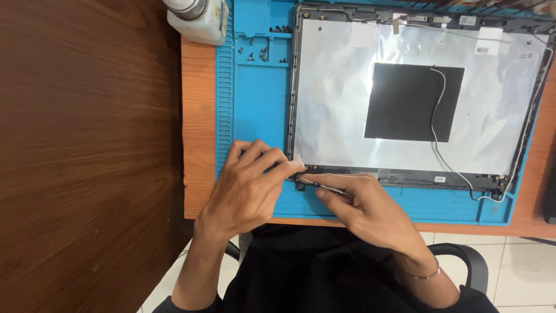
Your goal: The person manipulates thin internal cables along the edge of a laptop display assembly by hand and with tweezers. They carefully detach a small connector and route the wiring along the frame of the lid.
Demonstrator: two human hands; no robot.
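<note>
Chair: a dark chair (463,261) and black clothing are seen along the bottom edge of the frame, over pale floor tiles (515,272).
Right hand: the right hand (362,206), lower centre, is closed in a pinch on a thin metal tool (324,186); a thin bracelet (423,275) is worn at the wrist.
Thin metal tool: it is held nearly flat, its tip pointed left at the lower left corner of the laptop lid.
Left hand: the left hand (249,185), just left of centre, is curled, with fingertips pressed together against that same corner; whether anything is pinched there cannot be told.
Laptop lid: an opened laptop lid (347,104) with a silvery inner face is laid across the centre and right of the frame on the blue mat; a black square patch (405,101) and a white cable (435,116) are seen on it.
Blue mat: the blue mat (255,98) is spread on the orange counter (198,116).
Screws: small dark screws (260,53) are gathered in mat compartments at upper centre-left.
Bottle: a white bottle (200,17) is lying at the top edge, upper left of centre.
</note>
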